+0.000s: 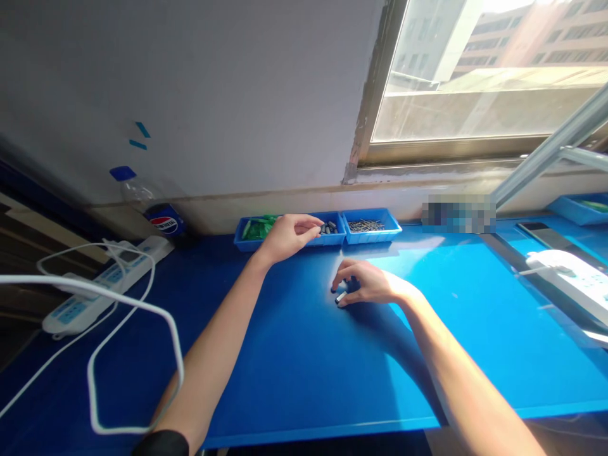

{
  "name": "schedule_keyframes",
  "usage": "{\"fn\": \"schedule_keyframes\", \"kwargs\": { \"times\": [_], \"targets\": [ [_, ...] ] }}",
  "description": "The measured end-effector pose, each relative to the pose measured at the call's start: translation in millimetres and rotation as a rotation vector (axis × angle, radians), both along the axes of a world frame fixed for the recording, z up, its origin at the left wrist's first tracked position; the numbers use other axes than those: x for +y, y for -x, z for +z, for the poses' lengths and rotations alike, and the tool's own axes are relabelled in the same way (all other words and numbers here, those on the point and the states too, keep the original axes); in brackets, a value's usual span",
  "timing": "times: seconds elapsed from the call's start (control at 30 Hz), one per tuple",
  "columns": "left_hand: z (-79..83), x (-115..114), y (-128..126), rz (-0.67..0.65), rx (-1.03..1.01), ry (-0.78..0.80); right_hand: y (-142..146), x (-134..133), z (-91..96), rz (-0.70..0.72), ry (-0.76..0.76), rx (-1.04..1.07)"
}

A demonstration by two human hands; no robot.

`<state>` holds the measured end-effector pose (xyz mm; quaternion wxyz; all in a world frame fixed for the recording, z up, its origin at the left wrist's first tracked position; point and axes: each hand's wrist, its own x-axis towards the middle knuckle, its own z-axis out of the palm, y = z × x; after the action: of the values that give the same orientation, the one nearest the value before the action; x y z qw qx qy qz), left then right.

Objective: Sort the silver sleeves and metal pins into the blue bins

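My left hand (289, 237) reaches over the blue parts bins, its thumb and fingers drawn together in a pinch at the small dark cylindrical pieces (329, 228). Whatever lies between those fingertips is too small to make out. Lower and to the right, my right hand (363, 282) is curled just over the blue table, with a small silver-and-black piece (341, 297) at its thumb and fingertips. The left blue bin (242, 239) also holds green pieces (259, 228), partly hidden by my left hand. Beside it, another blue bin (373, 238) contains many thin metal pins (365, 225).
A cola bottle (164, 218) stands by the wall near a white power strip (102, 288). A white cable (175, 342) loops across the left foreground. At right are another power strip (577, 278), a blue tray (579, 210) and a slanted metal bar (546, 145).
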<state>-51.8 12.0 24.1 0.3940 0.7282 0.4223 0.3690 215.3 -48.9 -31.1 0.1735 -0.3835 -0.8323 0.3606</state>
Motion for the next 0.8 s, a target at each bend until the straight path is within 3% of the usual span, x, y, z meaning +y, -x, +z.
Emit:
{"fn": "schedule_keyframes", "kwargs": {
  "times": [0.13,0.23,0.43,0.63,0.8],
  "targets": [
    [6.2,-6.8,2.4,-0.219,0.144,0.038,4.5,4.1,-8.2,-0.056,-0.062,0.014],
    [2.0,-6.7,3.6,-0.295,0.200,0.079,6.9,6.7,-12.4,-0.142,-0.099,0.070],
    [-4.5,-4.5,3.7,-0.326,0.206,0.125,15.1,5.6,-10.7,-0.386,-0.017,0.297],
    [0.8,-8.5,0.2,-0.340,0.177,0.098,26.5,1.2,0.3,-0.492,0.177,0.606],
    [3.5,-7.3,0.4,-0.290,0.151,0.038,26.9,1.9,-2.5,-0.510,0.284,0.767]
  ]
}}
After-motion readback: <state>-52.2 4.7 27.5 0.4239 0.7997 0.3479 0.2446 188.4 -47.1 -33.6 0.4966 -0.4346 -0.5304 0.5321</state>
